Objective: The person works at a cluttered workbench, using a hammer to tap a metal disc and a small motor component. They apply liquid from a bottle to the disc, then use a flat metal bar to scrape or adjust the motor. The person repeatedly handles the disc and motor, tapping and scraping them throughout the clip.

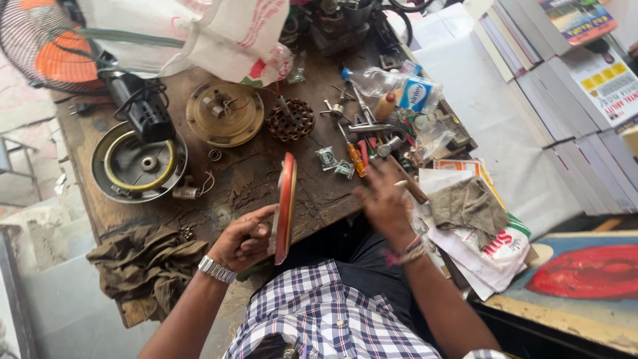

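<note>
Here, the left hand (242, 240) holds the red disc (286, 206) upright, right hand (382, 199) beside it.

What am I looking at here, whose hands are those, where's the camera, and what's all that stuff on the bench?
The one picture comes from a camera worn on a person's head, looking down at their own bare hands over a worn wooden workbench. The left hand holds a round red and orange disc upright on its edge. The right hand is blurred above some screwdrivers. Also on the bench: a copper-wound motor core, round metal housings, a plastic bottle and rags.
</note>
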The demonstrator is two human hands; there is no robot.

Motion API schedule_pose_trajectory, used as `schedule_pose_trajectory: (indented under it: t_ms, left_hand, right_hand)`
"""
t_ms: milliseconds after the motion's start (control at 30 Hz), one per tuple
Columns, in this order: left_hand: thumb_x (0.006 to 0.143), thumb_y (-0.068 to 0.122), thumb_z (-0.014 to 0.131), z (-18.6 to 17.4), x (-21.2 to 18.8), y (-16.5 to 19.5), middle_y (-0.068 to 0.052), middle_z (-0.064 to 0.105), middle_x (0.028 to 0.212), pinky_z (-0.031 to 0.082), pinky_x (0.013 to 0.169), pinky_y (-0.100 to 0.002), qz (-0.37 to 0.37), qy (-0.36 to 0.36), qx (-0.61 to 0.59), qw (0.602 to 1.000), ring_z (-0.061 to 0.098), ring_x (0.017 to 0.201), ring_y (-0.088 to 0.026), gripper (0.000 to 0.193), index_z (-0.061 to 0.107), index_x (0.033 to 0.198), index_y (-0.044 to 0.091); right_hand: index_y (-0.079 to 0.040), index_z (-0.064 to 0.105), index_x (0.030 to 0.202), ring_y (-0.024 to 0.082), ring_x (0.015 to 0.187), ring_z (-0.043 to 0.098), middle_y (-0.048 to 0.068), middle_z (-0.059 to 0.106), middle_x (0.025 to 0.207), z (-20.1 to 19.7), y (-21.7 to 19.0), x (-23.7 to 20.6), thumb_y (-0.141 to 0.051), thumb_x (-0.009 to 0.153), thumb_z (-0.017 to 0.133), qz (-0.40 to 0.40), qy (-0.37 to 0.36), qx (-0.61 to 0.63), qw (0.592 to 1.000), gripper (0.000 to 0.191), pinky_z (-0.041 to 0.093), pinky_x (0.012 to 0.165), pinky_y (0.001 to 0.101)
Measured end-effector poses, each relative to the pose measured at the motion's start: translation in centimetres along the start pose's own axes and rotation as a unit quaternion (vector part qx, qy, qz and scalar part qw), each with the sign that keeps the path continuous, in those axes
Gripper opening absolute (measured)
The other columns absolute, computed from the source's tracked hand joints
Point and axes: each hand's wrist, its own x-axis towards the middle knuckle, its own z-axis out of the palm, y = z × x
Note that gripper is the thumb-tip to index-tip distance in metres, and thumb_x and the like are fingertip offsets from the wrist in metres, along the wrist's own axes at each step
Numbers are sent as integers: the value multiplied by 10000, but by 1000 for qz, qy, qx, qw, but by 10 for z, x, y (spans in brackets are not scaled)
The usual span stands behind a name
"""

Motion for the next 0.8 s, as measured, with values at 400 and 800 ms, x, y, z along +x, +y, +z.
schedule_pose_trajectory:
  t_ms: [400,800]
  left_hand:
    - [838,0,536,11,31,-7,74,480,493,331,307,-195,-63,99,188,975,394,341,-30,685,459,1518,23]
    - [895,208,612,15,74,-40,-23,661,616,510,533,-305,83,286,685,665,623,512,-143,647,471,1515,93]
  right_hand:
    - [-171,180,1605,313,1384,460,136,401,1548,28,-99,-32,-814,817,434,219,-234,716,621,1048,532,1021,605]
    - [-16,473,1429,291,1240,628,145,624,1334,71,-32,-55,-345,960,626,377,-128,758,517,593,561,1013,547]
